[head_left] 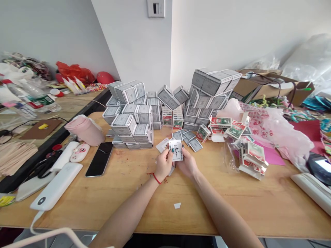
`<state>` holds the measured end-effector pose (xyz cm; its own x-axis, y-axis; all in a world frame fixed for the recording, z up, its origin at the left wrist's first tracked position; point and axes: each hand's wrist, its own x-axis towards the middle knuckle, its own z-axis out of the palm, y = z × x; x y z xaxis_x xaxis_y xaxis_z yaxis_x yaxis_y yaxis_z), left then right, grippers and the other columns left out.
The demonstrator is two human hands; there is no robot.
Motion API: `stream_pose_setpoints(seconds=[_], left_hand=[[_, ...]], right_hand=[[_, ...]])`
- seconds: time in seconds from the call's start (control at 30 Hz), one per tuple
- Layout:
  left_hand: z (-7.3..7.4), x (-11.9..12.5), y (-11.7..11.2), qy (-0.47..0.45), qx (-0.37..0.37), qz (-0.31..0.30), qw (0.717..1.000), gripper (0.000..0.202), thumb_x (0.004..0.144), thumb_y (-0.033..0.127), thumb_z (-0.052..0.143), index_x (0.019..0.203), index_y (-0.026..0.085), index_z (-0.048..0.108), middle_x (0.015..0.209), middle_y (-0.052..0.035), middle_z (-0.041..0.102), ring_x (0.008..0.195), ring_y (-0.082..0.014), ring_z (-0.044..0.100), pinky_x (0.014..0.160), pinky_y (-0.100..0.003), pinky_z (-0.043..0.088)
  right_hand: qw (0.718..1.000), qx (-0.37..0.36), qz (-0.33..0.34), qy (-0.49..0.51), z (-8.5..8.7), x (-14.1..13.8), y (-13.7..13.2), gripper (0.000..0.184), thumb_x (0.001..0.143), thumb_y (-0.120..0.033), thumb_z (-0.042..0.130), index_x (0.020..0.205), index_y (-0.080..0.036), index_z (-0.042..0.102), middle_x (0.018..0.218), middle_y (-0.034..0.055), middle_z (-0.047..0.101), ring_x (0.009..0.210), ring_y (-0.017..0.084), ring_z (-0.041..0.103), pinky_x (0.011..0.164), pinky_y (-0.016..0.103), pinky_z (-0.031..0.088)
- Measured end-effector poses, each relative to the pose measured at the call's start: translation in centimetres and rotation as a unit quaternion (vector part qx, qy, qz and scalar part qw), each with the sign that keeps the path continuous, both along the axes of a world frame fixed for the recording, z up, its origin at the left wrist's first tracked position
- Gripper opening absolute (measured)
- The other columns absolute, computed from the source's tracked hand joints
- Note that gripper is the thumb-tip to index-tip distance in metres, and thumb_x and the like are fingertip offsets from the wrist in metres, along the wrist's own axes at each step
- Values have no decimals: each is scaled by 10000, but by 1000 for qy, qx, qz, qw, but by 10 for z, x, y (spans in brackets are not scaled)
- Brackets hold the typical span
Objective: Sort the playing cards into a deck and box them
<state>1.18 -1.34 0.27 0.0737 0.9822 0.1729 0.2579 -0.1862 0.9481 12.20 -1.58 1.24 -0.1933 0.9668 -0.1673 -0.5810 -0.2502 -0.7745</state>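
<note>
Both hands meet over the middle of the wooden table around playing cards (pixel 177 151), the front one a joker facing me. My left hand (pixel 163 162) grips their left side with the thumb on the face; a red string bracelet circles that wrist. On the right edge, my right hand (pixel 187 162) closes with its thumb near the upper corner. How many cards are held I cannot tell. Just behind lie loose face-down cards (pixel 194 144), and a few face-up cards (pixel 162 144) show at the left. Grey patterned card blocks (pixel 124 124) are stacked further back.
More grey blocks (pixel 212 82) rise at the back right. Opened red-and-green card boxes (pixel 252 155) and crumpled plastic bags (pixel 281 134) lie on the right. To the left are a black phone (pixel 99 160), a white power bank (pixel 57 186) and a pink pouch (pixel 85 129). A paper scrap (pixel 177 205) lies in front.
</note>
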Motion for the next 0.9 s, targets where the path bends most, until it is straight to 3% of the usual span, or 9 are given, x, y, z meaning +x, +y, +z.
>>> stream_pose_setpoints(seconds=[0.2, 0.37, 0.5, 0.6, 0.67, 0.77, 0.9], left_hand=[[0, 1, -1, 37, 28, -4, 999, 337, 846, 423, 373, 618, 176, 395, 475, 41, 406, 444, -75, 382, 450, -203, 279], [1, 1, -1, 92, 58, 15, 994, 355, 850, 411, 358, 587, 177, 399, 458, 39, 390, 435, -75, 345, 453, -211, 251], [-1, 2, -2, 183, 101, 24, 978, 400, 859, 383, 338, 529, 172, 420, 446, 7, 438, 408, -78, 341, 455, -230, 219], [-2, 1, -3, 251, 131, 29, 959, 445, 865, 378, 331, 486, 168, 431, 434, -23, 466, 393, -82, 357, 454, -244, 191], [1, -1, -3, 285, 149, 26, 947, 456, 860, 386, 349, 474, 165, 448, 431, -30, 479, 389, -82, 365, 455, -247, 182], [16, -14, -4, 318, 177, 25, 931, 464, 847, 395, 372, 455, 164, 463, 413, -27, 471, 389, -82, 374, 458, -246, 183], [54, -62, 1, 391, 158, 74, 904, 470, 825, 429, 367, 448, 171, 477, 414, -34, 485, 409, -97, 407, 469, -246, 200]], right_hand=[[996, -21, -64, -52, -6, -5, 0, 367, 728, -552, 513, 804, -194, 518, 595, 16, 587, 433, 149, 486, 409, 275, 387], [977, 24, -133, -163, -15, -6, 2, 394, 744, -582, 463, 807, -197, 517, 630, 9, 586, 509, 144, 498, 471, 254, 394], [915, 94, -215, -329, -14, -4, 1, 390, 784, -559, 419, 634, -201, 455, 559, -20, 496, 511, 122, 427, 493, 236, 342], [858, 140, -234, -435, -10, 0, -3, 406, 822, -539, 362, 580, -214, 400, 501, -30, 426, 482, 121, 379, 487, 243, 290], [837, 153, -235, -469, -8, 3, -4, 412, 830, -538, 342, 572, -221, 389, 478, -32, 406, 460, 122, 364, 481, 248, 273], [841, 143, -232, -467, -9, 11, -1, 410, 831, -546, 333, 583, -227, 404, 456, -31, 425, 434, 123, 382, 463, 247, 290], [886, 104, -209, -400, -15, 24, 6, 371, 809, -556, 375, 705, -223, 501, 421, -41, 449, 353, 118, 388, 386, 247, 291]])
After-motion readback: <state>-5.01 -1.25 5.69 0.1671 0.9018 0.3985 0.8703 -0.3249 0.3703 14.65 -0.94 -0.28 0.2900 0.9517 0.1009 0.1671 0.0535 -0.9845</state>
